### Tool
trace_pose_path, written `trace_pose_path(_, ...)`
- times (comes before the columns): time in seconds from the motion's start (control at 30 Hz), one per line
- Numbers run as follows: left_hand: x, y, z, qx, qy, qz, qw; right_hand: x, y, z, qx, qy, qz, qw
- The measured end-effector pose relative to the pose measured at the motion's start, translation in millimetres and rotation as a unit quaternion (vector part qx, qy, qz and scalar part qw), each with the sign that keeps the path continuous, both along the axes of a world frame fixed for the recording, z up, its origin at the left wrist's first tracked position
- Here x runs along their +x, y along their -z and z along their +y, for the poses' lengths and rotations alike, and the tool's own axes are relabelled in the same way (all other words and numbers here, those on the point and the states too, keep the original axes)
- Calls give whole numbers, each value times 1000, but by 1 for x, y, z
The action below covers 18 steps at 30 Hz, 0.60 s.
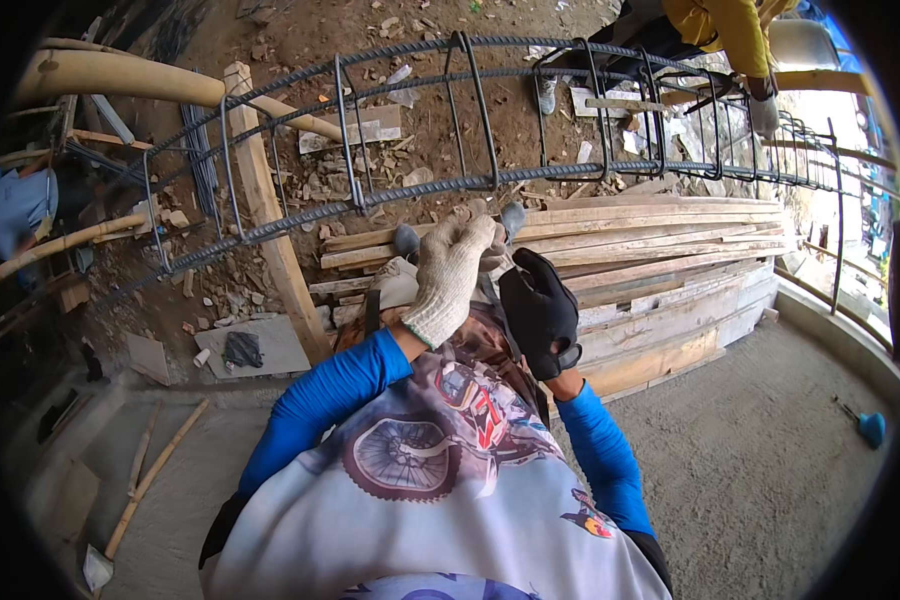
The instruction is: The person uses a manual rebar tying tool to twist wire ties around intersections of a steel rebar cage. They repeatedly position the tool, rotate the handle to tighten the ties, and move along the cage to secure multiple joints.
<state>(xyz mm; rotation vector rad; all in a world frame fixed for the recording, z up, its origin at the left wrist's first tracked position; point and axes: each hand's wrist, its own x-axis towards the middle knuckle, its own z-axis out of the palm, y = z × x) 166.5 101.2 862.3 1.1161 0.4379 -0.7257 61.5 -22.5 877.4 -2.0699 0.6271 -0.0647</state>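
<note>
My left hand, in a white knitted glove, is raised in front of my body with its fingers curled together. What it pinches, if anything, is too small to make out. Close beside it, my right hand wears a black glove and has its fingers bent inward; their tips are partly hidden, and I cannot make out what they hold. Just beyond both hands runs a long rebar cage, made of ribbed steel bars with bent rectangular stirrups. Neither hand is seen gripping its bars.
Stacked wooden planks lie behind my hands. A wooden post and a bamboo pole stand at the left. A co-worker in a yellow sleeve has a gloved hand at the cage's far right. Another person is at far left.
</note>
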Motion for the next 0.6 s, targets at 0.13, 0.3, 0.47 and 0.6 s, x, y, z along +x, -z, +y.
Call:
trace_pose_path(0.13,6,2,-12,46,-27,-37,998,25,-10,9,-64,-67,-21,996)
trace_pose_path(0.3,19,11,-14,16,-43,1,999,53,-25,0,-153,-151,-7,977)
trace_pose_path(0.47,19,16,-15,-9,-94,26,995,114,-55,-34,-240,-206,-120,941)
trace_pose_path(0.6,21,26,-15,-57,-105,7,993,175,-62,-52,-61,-304,-92,946)
